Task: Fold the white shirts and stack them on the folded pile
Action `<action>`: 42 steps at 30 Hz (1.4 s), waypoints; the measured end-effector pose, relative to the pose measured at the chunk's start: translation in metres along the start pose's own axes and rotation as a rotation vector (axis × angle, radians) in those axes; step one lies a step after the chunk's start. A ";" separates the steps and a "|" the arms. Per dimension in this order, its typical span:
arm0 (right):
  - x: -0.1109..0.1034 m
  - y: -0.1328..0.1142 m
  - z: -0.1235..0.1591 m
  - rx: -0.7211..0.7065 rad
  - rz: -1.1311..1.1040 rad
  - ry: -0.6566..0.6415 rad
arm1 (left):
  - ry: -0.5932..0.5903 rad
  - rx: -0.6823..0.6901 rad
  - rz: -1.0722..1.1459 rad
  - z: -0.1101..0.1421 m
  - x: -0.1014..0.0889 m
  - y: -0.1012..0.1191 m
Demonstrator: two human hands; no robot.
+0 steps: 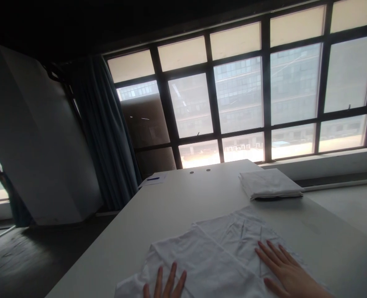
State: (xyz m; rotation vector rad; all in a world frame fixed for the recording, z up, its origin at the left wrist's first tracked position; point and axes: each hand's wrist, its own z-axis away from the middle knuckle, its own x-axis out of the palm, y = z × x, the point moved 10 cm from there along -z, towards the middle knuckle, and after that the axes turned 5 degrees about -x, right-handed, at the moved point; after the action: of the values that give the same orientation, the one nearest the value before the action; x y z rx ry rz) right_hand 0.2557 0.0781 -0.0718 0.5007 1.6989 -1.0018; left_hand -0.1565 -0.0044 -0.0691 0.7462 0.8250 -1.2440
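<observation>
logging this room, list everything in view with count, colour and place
spread cloth: 1, white, near end of table
folded pile: 1, white, right side of table
table: 1, white, centre
paper: 1, white, table's far left corner
pen: 1, blue, on the paper
round fittings: 2, grey, table's far end
windows: 2 banks, dark-framed, background and left edge
building: 1, grey-blue, outside the glass
curtains: 2, blue, beside main windows and far left
pillar: 1, grey, left
floor: 1, grey, both sides of table
left hand: 1, bare, on cloth's near left
right hand: 1, bare, on cloth's right
</observation>
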 end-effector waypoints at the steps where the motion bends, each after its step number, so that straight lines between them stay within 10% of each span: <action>1: -0.002 -0.001 -0.006 0.009 0.011 0.008 | 0.006 0.032 -0.004 0.001 -0.008 0.003; 15: -0.031 0.010 -0.144 0.027 0.055 0.005 | 0.120 0.109 -0.027 -0.086 -0.122 -0.002; 29: -0.072 0.108 -0.105 0.360 0.338 -0.001 | 0.712 0.237 -0.107 -0.073 -0.125 -0.030; 34: -0.080 -0.009 -0.111 0.148 0.313 0.079 | 0.817 0.551 -0.107 -0.005 -0.125 0.048; 38: -0.021 -0.163 -0.097 -0.489 0.167 0.084 | 0.646 0.903 -0.133 0.032 -0.079 0.122; 42: 0.023 -0.219 -0.072 -0.769 0.339 0.259 | 0.671 0.972 -0.292 0.027 -0.029 0.130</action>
State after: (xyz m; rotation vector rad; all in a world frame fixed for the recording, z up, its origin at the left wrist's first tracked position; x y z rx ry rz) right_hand 0.0449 0.0101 -0.0038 0.3885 1.9793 -0.0048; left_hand -0.0283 0.0097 -0.0252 1.9537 0.8498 -1.6921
